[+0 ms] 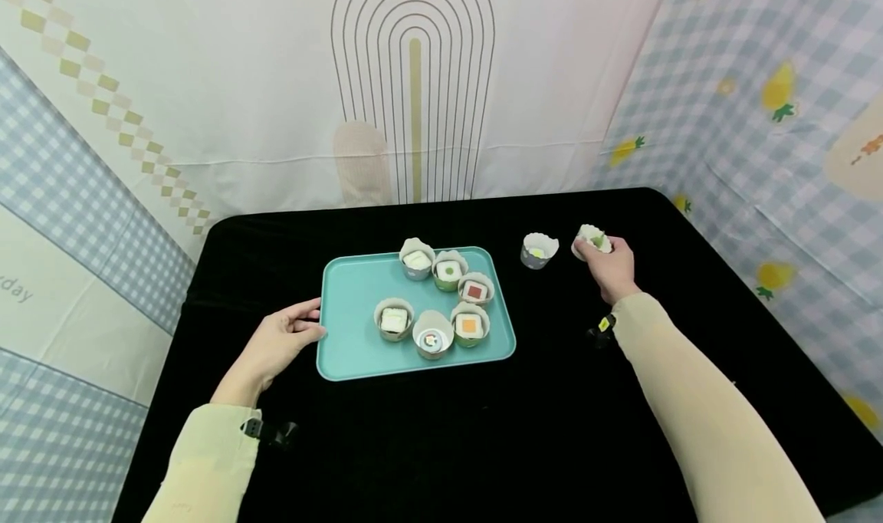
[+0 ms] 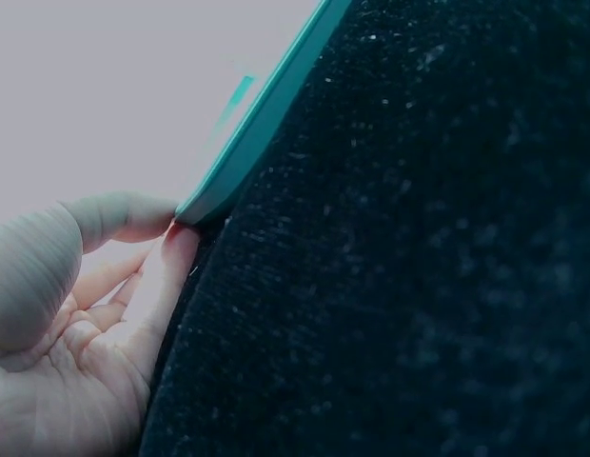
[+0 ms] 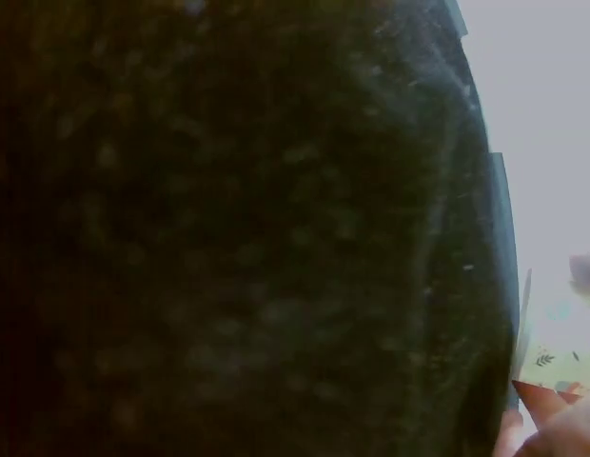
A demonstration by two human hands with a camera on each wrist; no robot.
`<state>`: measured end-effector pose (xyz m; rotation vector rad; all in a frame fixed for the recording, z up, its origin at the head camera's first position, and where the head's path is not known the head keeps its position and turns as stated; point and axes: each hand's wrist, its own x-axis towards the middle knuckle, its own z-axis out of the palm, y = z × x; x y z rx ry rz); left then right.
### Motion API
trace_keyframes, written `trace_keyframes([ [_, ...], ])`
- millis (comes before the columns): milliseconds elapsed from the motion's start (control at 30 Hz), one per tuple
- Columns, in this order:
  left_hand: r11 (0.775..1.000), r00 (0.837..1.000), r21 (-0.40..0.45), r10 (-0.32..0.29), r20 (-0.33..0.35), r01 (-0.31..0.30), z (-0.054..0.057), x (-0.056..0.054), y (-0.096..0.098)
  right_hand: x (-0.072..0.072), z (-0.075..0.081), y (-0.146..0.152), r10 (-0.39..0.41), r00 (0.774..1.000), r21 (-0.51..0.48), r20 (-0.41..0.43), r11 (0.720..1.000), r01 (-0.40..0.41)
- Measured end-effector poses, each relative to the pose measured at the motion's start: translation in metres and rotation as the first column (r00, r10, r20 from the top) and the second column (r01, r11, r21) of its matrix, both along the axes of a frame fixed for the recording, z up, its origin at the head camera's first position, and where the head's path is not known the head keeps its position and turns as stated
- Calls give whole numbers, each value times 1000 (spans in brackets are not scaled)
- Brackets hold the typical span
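Note:
On the left, my left hand (image 1: 279,339) pinches the left edge of a turquoise tray (image 1: 353,308). In the left wrist view, the thumb and a finger (image 2: 167,262) meet at the tray's rim (image 2: 247,152). Over at the right, my right hand (image 1: 614,268) grips a scalloped paper baking cup (image 1: 588,230) with something white and green inside. The right wrist view catches only fingertips and that cup's leaf-printed side (image 3: 552,364) at its right edge. Beside it stands a grey paper cup (image 1: 534,261) with a yellow-marked piece inside.
Several paper cups holding small cake-like pieces stand on the tray's middle and right, among them one with an orange square (image 1: 469,323) and one with a red-brown square (image 1: 475,291). Black cloth (image 1: 441,446) covers the table. Patterned curtains (image 1: 552,86) hang behind and at both sides.

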<state>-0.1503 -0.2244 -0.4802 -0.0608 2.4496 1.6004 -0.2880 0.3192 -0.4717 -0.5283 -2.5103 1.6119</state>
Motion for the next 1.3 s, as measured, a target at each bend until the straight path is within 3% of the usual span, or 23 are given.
trace_keyframes([
  [167, 1000, 1000, 0, 3, 7, -3, 0, 2, 1, 4, 7, -2, 23, 1000, 62, -20, 998, -21],
  [333, 1000, 1000, 3, 1, 2, -1, -1, 2, 2, 11, 20, -12, 60, 994, 109, -93, 993, -49],
  [533, 1000, 1000, -11, 5, 4, -4, -3, -2, 1, 21, 42, -45, 149, 969, 104, -198, 986, -130],
  [767, 1000, 1000, 5, -3, -12, 3, -4, -5, 2, 32, 62, -90, 281, 934, 131, -223, 958, -256],
  [1000, 1000, 1000, 2, 0, -18, 0, -2, -7, 3, 39, 68, -128, 417, 877, 165, -240, 907, -387],
  [1167, 1000, 1000, -10, 1, -22, -1, -2, -6, 1, 40, 68, -151, 523, 821, 217, -226, 849, -481],
  [1300, 1000, 1000, -14, 0, -17, 0, -3, -4, -1, 43, 66, -167, 584, 792, 268, -182, 804, -531],
])
